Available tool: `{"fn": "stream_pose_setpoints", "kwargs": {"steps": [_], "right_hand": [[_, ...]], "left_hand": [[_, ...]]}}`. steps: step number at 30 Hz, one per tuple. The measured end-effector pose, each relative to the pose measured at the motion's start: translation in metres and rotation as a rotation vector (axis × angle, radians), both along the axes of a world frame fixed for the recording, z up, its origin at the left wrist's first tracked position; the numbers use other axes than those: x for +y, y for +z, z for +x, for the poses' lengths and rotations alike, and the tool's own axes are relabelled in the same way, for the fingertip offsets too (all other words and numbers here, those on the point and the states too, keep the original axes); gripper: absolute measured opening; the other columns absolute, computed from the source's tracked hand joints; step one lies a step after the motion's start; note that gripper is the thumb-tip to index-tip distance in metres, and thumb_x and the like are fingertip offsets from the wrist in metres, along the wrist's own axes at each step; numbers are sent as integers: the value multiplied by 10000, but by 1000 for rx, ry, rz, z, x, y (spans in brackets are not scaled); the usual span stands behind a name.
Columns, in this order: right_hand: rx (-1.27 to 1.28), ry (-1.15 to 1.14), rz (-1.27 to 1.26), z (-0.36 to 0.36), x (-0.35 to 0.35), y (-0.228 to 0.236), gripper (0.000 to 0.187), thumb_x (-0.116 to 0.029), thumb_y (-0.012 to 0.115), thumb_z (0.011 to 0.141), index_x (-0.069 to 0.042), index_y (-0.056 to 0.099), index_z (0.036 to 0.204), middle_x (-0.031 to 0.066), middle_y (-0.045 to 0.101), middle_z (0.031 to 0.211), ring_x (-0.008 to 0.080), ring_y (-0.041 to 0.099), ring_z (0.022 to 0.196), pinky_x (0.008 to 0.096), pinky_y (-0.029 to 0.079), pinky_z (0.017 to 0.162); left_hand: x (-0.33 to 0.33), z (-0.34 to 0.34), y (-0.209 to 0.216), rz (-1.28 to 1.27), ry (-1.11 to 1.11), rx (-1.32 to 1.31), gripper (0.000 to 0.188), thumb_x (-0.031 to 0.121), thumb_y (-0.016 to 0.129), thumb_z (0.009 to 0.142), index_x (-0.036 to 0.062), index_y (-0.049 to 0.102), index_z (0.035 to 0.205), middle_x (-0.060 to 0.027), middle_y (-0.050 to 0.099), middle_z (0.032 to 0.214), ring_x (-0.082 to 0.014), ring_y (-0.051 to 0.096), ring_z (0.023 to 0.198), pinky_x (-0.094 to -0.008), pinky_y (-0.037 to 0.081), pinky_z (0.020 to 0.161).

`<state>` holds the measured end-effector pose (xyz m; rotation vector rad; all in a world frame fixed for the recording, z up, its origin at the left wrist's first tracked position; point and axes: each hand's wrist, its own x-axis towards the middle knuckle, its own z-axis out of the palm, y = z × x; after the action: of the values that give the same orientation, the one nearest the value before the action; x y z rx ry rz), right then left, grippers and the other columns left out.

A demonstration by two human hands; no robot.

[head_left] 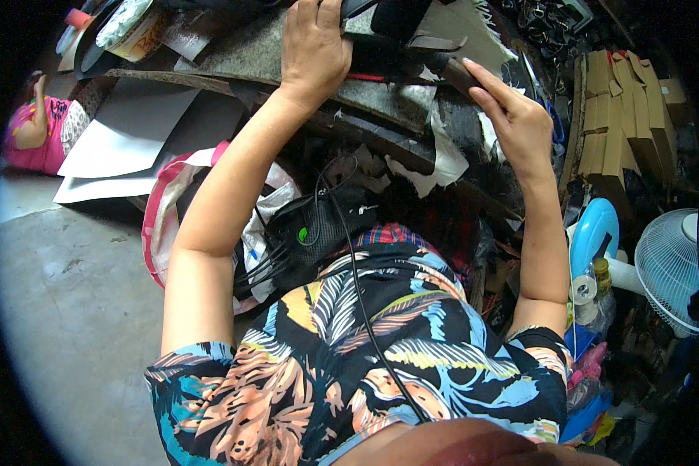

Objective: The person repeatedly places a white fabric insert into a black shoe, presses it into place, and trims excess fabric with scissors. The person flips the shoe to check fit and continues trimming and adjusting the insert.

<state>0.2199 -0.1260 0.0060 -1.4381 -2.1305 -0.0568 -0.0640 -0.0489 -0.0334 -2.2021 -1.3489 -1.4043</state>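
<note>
My left hand (314, 54) is at the top edge above the worktable (248, 50). Its fingers are bent against a dark, flat piece (357, 8), and their tips are partly cut off by the frame. Farther right, my right hand (516, 124) grips a dark-handled tool (457, 75), thumb and forefinger stretched along the handle. The tool's far end is lost against black material (380, 54) lying between my hands. A curved metal strip (441, 43) shows just beyond it; whether it belongs to the tool I cannot tell.
White sheets (128, 128) jut from the table's left side. A pink-rimmed bag (163, 210) and a black mesh bag (318, 225) with a cable sit below the edge. At right are folded cardboard (617, 116) and a fan (670, 264). Another person (43, 132) is far left.
</note>
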Motion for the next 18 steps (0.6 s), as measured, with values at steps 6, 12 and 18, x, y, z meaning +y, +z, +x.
{"fn": "stream_pose_setpoints", "kwargs": {"steps": [6, 12, 18], "right_hand": [[424, 87, -57, -14, -14, -8, 397, -395, 586, 1010, -266, 626, 1383, 88, 771, 976, 145, 707, 687, 304, 543, 591], [297, 23, -273, 18, -39, -27, 319, -336, 639, 975, -264, 698, 1280, 152, 742, 1037, 307, 733, 893, 354, 560, 733], [274, -221, 97, 69, -76, -40, 309, -164, 790, 854, -101, 742, 1152, 117, 743, 1018, 282, 711, 899, 343, 539, 808]], "left_hand": [[-4, 1, 11, 184, 136, 209, 546, 29, 605, 858, 36, 471, 1388, -195, 518, 1322, -384, 512, 1210, -468, 401, 1080], [-7, 21, 16, 183, -272, 628, 540, 311, 669, 903, 105, 529, 1382, -103, 597, 1312, -212, 706, 852, -366, 578, 785], [-14, 41, 1, -94, -271, 630, 474, 347, 664, 900, 70, 595, 1279, -98, 645, 1062, -235, 678, 894, -330, 573, 693]]}}
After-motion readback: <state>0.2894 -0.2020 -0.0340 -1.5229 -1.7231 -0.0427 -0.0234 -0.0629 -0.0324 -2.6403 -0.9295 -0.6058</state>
